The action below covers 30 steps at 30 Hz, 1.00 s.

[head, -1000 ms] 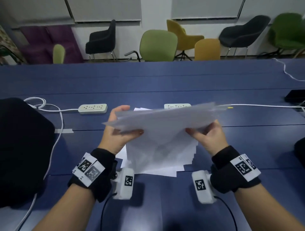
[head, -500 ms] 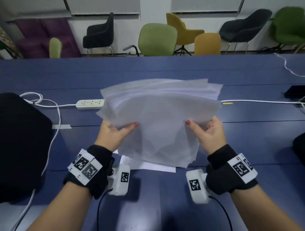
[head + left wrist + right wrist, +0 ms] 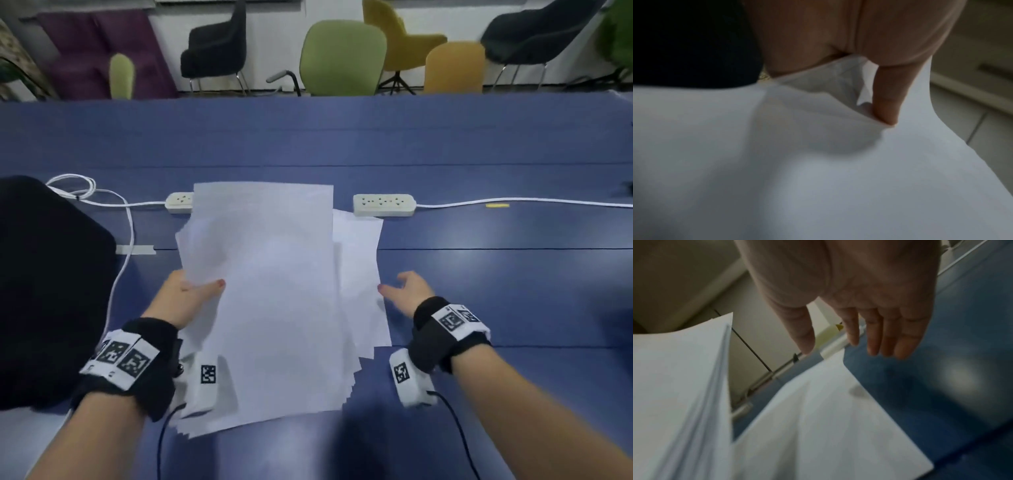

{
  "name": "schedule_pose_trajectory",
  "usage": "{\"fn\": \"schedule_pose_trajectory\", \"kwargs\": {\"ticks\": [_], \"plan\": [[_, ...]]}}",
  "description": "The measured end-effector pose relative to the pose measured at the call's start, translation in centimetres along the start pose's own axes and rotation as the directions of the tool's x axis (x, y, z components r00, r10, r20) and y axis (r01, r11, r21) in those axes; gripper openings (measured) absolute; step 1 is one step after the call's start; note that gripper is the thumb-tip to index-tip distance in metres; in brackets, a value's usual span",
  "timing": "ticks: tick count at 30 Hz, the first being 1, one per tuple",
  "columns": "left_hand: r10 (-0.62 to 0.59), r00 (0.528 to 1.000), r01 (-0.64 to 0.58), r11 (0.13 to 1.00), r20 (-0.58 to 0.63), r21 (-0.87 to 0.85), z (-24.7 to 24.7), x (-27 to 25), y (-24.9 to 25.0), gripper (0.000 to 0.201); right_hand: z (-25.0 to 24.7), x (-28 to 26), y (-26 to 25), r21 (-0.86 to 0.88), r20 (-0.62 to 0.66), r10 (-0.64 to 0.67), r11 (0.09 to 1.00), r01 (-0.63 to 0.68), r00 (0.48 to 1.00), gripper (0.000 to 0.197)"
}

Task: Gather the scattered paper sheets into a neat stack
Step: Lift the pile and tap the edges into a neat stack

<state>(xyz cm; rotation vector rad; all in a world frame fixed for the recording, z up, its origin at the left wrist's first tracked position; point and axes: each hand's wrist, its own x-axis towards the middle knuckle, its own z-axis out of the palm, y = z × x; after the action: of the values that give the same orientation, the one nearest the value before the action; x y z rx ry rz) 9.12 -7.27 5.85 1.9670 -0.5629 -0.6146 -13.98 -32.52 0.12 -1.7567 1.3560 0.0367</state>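
Observation:
A thick bundle of white paper sheets [image 3: 274, 301] stands tilted above the blue table [image 3: 479, 291], its edges fanned and uneven. My left hand [image 3: 191, 294] pinches the bundle's left edge, thumb on the near face; the left wrist view shows the thumb [image 3: 888, 104] pressed into the paper sheets [image 3: 818, 162]. More loose sheets [image 3: 363, 274] lie flat on the table under and right of the bundle. My right hand [image 3: 404, 291] hovers open beside their right edge, holding nothing. In the right wrist view its straight fingers [image 3: 890, 337] hang over the flat sheets [image 3: 828, 418], and the held bundle [image 3: 684, 386] is at the left.
Two white power strips [image 3: 383, 205] [image 3: 178, 202] with cables lie just beyond the paper. A large black object [image 3: 51, 291] sits at the left edge of the table. A strip of tape [image 3: 135, 249] is stuck near it. Chairs [image 3: 342, 58] stand behind the table.
The bundle has swung from lying across both hands to standing lengthwise. My right hand has let go of it and moved right; the left hand still holds it.

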Motion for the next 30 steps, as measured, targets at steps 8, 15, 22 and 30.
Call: {"fn": "schedule_pose_trajectory", "kwargs": {"ticks": [8,15,22,30], "plan": [[-0.205,0.975,0.206,0.979,-0.081,-0.001,0.8,-0.2,-3.6,0.034,4.7,3.5,-4.3,-0.254,-0.194,0.049,0.962,-0.099,0.980,0.103],[-0.218,0.976,0.219,0.975,0.019,-0.046,1.7,2.2,-4.3,0.009,6.8,5.0,-5.9,-0.386,-0.091,-0.083,0.922,0.042,0.992,0.127],[-0.271,0.961,0.274,0.960,0.057,-0.063,2.4,2.9,-5.6,0.016,5.6,3.6,-4.3,-0.236,-0.057,-0.002,0.972,-0.011,0.998,0.137],[-0.278,0.954,0.287,0.956,0.113,-0.066,4.4,1.3,-5.8,0.021,5.9,0.0,-2.1,-0.379,-0.092,0.116,0.914,-0.142,0.989,0.088]]}}
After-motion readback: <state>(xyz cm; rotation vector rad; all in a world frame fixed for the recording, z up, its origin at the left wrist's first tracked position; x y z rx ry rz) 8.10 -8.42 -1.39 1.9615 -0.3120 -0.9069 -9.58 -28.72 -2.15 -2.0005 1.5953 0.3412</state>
